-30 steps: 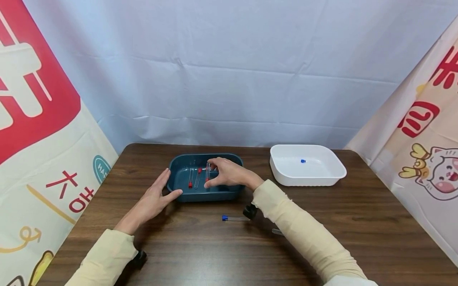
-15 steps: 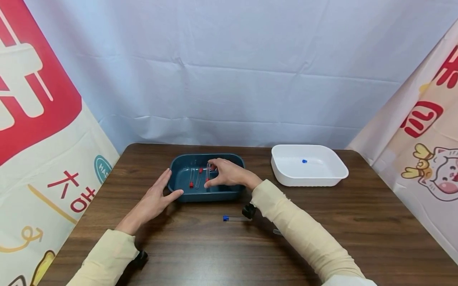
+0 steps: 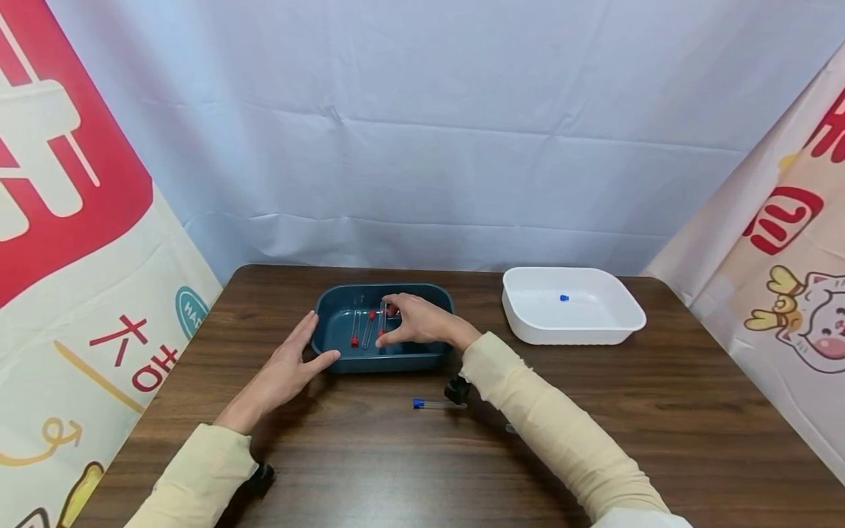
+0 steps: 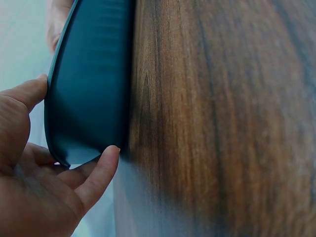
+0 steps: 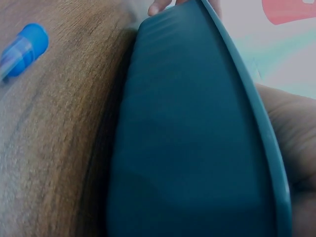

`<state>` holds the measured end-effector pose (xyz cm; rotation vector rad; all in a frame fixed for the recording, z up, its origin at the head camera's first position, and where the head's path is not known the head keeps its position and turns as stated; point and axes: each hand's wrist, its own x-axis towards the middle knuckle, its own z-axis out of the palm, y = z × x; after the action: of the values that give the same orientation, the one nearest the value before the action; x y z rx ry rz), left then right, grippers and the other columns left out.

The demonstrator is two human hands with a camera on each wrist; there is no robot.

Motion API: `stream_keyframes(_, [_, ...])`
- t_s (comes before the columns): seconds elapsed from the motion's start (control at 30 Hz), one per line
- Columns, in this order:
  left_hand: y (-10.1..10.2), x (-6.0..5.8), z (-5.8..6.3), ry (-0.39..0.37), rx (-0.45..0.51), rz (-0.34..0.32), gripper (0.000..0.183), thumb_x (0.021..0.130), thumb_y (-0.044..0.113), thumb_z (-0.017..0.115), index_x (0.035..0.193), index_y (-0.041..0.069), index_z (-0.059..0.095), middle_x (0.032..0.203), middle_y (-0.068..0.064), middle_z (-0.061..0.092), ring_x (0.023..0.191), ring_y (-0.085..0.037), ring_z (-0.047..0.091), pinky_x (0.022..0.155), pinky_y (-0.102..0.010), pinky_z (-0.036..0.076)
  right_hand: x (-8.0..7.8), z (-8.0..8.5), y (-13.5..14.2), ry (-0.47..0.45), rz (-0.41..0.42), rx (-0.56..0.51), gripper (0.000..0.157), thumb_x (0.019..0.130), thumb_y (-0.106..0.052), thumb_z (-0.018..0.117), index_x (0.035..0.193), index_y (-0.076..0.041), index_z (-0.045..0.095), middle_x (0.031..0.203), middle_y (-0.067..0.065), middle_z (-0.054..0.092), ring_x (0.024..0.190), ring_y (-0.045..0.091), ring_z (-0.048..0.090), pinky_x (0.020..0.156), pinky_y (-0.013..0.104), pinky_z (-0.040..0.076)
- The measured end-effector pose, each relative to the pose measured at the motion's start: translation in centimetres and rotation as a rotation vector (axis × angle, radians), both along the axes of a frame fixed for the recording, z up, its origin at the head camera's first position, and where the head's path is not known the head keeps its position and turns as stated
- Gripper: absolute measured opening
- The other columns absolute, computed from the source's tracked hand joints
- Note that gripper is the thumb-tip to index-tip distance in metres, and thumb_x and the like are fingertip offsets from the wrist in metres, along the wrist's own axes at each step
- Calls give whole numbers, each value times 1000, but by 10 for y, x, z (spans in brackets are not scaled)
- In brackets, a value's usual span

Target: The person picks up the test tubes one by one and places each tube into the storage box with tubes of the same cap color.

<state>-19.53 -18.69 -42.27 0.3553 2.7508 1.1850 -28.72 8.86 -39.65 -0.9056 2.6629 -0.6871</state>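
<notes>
Inside the dark teal tray [image 3: 383,362], my right hand [image 3: 422,321] reaches over the near wall and pinches a clear test tube with a red cap [image 3: 382,330] between thumb and fingers. To its left lie two more red-capped test tubes, one with its cap [image 3: 355,342] toward me and one with its cap [image 3: 372,314] away. My left hand [image 3: 290,367] is spread around the tray's left end, its thumb [image 4: 37,89] at the rim and fingertips along the end wall. In the right wrist view, the tray's outer wall [image 5: 187,128] hides most of the right hand.
A blue-capped test tube [image 3: 432,404] lies on the wooden table [image 3: 356,455] in front of the tray, near the right wrist camera. Another clear piece [image 3: 511,428] is mostly hidden by the right sleeve. The white tray [image 3: 574,336] at back right holds a small blue cap [image 3: 564,298].
The head view has shifted slightly, so both trays appear farther right. My right hand with its test tube has edged left toward the other red-capped tubes. The left hand stays at the tray's end.
</notes>
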Motion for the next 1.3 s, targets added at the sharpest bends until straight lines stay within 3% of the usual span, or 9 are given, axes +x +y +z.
stream_keyframes(0.17, [1, 1, 0, 7, 7, -9, 93, 103, 52, 59, 166, 5, 9, 173, -16, 3, 155, -44, 11, 119, -67, 18, 0, -1, 1, -6, -3, 3, 95, 90, -43, 81, 159, 2, 33, 137, 14, 60, 117, 24, 58, 105, 42, 48])
stream_keyframes(0.53, [1, 1, 1, -7, 14, -5, 93, 103, 52, 59, 166, 6, 8, 173, -15, 2, 156, -43, 9, 119, -67, 16, 1, -1, 6, 24, 10, -8, 86, 93, -44, 77, 157, 1, 40, 138, 15, 58, 116, 25, 58, 102, 43, 49])
stream_keyframes(0.93, [0, 1, 1, -9, 12, 6, 92, 104, 48, 60, 166, 6, 8, 173, -15, 2, 156, -43, 9, 119, -67, 18, 13, 7, 17, 123, -37, -154, 52, 103, -30, 66, 147, -3, 55, 123, 10, 65, 108, 20, 62, 93, 37, 53])
stream_keyframes(1.3, [1, 1, 0, -5, 8, 0, 92, 104, 47, 61, 166, 6, 8, 173, -15, 3, 156, -43, 9, 119, -66, 18, 30, 18, 36, 212, -50, -241, 39, 102, -22, 68, 136, -4, 65, 113, 8, 67, 99, 17, 62, 84, 33, 54])
